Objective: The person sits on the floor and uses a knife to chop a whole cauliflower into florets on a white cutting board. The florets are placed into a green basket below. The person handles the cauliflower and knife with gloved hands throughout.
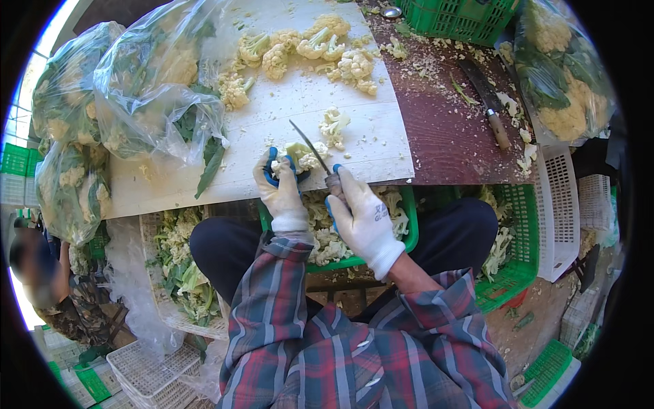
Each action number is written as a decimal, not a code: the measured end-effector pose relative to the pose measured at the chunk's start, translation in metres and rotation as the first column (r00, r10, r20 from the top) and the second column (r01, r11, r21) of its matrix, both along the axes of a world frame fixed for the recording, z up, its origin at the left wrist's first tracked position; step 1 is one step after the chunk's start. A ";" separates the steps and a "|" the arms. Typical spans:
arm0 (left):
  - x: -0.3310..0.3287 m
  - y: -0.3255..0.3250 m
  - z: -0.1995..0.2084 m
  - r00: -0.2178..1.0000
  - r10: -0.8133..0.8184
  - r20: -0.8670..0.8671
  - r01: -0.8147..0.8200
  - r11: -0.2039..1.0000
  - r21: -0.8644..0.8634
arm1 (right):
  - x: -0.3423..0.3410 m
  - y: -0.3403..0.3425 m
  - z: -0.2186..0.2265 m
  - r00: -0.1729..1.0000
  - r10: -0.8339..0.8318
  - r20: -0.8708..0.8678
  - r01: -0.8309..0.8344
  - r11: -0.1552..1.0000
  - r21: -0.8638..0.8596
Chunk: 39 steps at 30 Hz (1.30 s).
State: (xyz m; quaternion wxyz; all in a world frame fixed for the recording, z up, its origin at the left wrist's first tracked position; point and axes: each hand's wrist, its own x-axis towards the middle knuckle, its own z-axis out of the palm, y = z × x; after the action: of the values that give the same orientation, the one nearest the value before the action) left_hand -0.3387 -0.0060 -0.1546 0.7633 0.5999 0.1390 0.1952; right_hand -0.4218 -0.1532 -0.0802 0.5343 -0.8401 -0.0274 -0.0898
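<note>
My left hand (pixel 281 183), in a white glove with blue fingertips, is closed around a piece of cauliflower (pixel 298 155) at the front edge of the white board (pixel 266 126). My right hand (pixel 359 213), gloved alike, grips the handle of a knife (pixel 312 144). Its thin dark blade points up and left, just above the held piece. A loose floret (pixel 334 127) lies beyond the blade. Farther back, several cut cauliflower florets (pixel 300 48) form an arc on the board. Below my hands, between my knees, a green crate (pixel 407 235) holds more florets.
Plastic bags of whole cauliflower (pixel 153 68) crowd the left side. A second knife (pixel 487 102) lies on the dark red tabletop (pixel 436 150) amid scraps. Green crates (pixel 521 252) and a crate of leafy trimmings (pixel 184 266) flank my legs. Another person (pixel 71 293) sits at far left.
</note>
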 end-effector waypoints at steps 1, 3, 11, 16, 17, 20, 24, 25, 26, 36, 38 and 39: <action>-0.001 -0.003 0.003 1.000 -0.005 -0.016 0.006 0.999 0.040 | -0.004 0.004 -0.004 1.000 0.000 -0.009 0.000 1.000 -0.002; -0.003 -0.008 0.010 0.999 -0.014 -0.048 0.020 0.992 0.121 | -0.003 0.008 -0.014 1.000 -0.021 -0.007 0.020 0.997 -0.075; -0.013 -0.013 0.002 0.992 -0.076 0.105 0.074 0.997 0.024 | 0.002 0.011 -0.024 0.995 -0.012 -0.103 -0.006 0.986 -0.166; -0.010 -0.004 -0.009 0.991 -0.086 0.104 0.076 0.993 0.091 | 0.013 0.012 -0.038 0.977 -0.010 -0.212 -0.031 0.982 -0.186; -0.009 -0.001 -0.010 0.992 -0.083 0.099 0.076 0.995 0.068 | 0.015 0.013 -0.038 0.971 -0.001 -0.240 -0.045 0.981 -0.190; -0.006 0.003 -0.014 0.994 -0.082 0.078 0.075 0.993 0.087 | 0.014 0.015 -0.042 0.966 -0.008 -0.257 -0.061 0.964 -0.258; 0.001 0.004 -0.012 0.996 -0.082 0.044 0.075 0.986 0.149 | 0.022 0.007 -0.050 0.953 0.041 -0.299 -0.090 0.984 -0.152; 0.003 0.008 -0.012 0.998 -0.061 0.010 0.059 0.984 0.171 | 0.023 0.007 -0.044 0.949 0.007 -0.314 -0.053 0.989 -0.138; 0.005 0.013 -0.011 0.999 -0.040 -0.023 0.044 0.980 0.193 | 0.019 0.004 -0.038 0.948 0.023 -0.316 -0.064 0.991 -0.120; 0.001 -0.022 0.052 0.983 -0.018 -0.183 0.167 0.504 0.848 | 0.042 -0.085 0.013 0.980 -0.164 -0.116 0.159 0.986 -0.053; 0.021 -0.019 0.042 0.982 -0.117 -0.150 0.185 0.412 0.892 | 0.076 -0.086 0.008 0.964 -0.161 -0.211 0.092 0.948 -0.306; 0.030 -0.015 0.039 0.964 -0.163 -0.208 0.260 0.443 0.858 | 0.085 -0.084 0.004 0.961 -0.131 -0.243 0.029 0.924 -0.382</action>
State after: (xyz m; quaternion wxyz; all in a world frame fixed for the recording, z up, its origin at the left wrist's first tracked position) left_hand -0.3089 -0.0208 -0.1158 0.3578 0.9267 -0.0208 0.1130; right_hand -0.3370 -0.2372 -0.0759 0.3585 -0.9315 0.0618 0.0078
